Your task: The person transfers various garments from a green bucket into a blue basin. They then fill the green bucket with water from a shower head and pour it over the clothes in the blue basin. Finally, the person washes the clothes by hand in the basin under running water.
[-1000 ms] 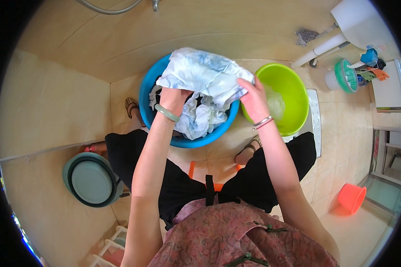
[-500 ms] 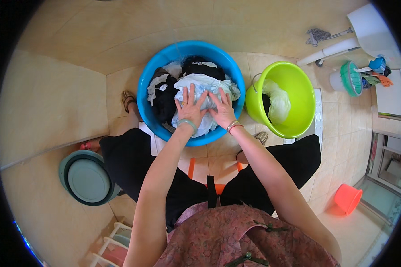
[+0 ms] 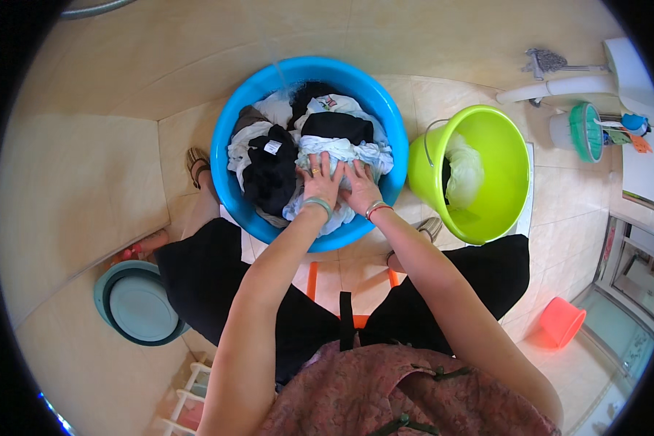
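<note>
Blue tub (image 3: 222, 174) packed with mixed clothes (image 3: 269, 171); pale cloth (image 3: 352, 150) inside, near right part, under left hand (image 3: 322, 180) and right hand (image 3: 360, 189). Palms down, fingers spread wide, not closed around cloth. Even pressure with 2 palms should suit, keeping folds inside rim. Green bucket (image 3: 507, 192) just right of tub, may crowd right hand. Small orange-red pail (image 3: 562, 322) farther right. Thin water stream (image 3: 279, 71) at tub's far side.

Open from above over the blue tub (image 3: 391, 109), but bounded beyond by the beige wall (image 3: 385, 43), at right by the lime-green bucket (image 3: 507, 171) with its outward-leaning wire handle (image 3: 426, 139), and nearer by black trouser legs (image 3: 479, 276).
</note>
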`<action>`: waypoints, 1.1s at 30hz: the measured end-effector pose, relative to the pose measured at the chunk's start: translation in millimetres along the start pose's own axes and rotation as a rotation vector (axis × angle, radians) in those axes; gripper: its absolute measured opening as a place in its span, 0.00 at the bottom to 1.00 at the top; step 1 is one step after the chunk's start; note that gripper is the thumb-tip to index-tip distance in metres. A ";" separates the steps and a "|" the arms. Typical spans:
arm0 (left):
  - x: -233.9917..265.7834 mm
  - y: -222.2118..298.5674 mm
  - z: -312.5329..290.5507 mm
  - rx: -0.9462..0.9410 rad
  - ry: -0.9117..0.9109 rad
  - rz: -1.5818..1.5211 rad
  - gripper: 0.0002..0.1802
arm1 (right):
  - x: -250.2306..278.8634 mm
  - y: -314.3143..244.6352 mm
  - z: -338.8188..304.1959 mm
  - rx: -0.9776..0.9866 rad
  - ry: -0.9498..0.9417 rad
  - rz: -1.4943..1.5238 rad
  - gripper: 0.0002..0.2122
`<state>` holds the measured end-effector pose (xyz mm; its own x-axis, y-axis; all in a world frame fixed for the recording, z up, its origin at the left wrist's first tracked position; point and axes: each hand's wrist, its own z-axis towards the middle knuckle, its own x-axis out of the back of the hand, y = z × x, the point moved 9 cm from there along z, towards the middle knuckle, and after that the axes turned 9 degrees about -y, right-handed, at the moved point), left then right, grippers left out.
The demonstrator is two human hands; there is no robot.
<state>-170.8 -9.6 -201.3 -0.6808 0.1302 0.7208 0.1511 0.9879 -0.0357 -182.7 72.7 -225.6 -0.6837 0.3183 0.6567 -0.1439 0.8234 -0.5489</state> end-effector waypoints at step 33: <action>166.3 198.8 -25.3 -0.688 -0.006 -1.862 0.28 | 180.4 309.5 -125.0 -0.667 0.699 0.623 0.26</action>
<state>-235.9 206.4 -71.0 -0.2993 -0.8385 -0.4554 -0.4218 -0.3119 0.8514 -261.2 443.8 -212.4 0.0730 0.7769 0.6253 0.6300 0.4501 -0.6328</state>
